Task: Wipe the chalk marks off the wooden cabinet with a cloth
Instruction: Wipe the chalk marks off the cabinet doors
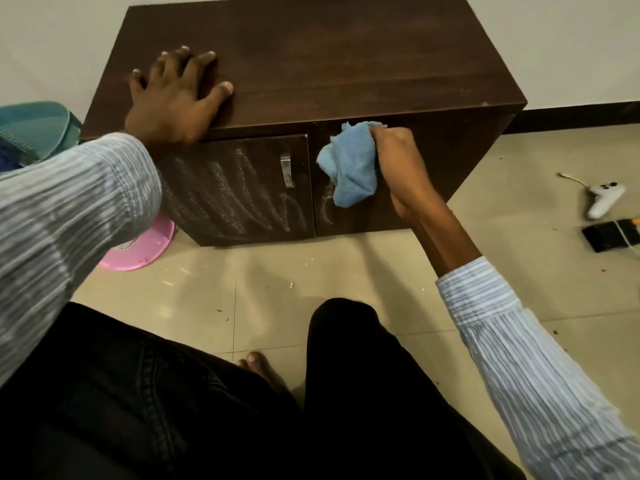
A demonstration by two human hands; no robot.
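Observation:
A low dark wooden cabinet [332, 64] stands against the wall with two front doors. White chalk marks [235, 195] streak across the left door, and a small patch of chalk [325, 206] shows at the left edge of the right door. My right hand [398, 157] is shut on a crumpled light blue cloth [351, 168], pressed against the upper left of the right door. My left hand [176, 95] lies flat, fingers spread, on the cabinet's top near its front left edge. A metal handle [286, 169] sits on the left door.
A pink plastic lid [142, 251] lies on the tiled floor at the cabinet's lower left. A teal basket [38, 129] stands to the left. A white game controller [604, 199] and a black device with cables [609, 235] lie on the floor at right. My knees fill the foreground.

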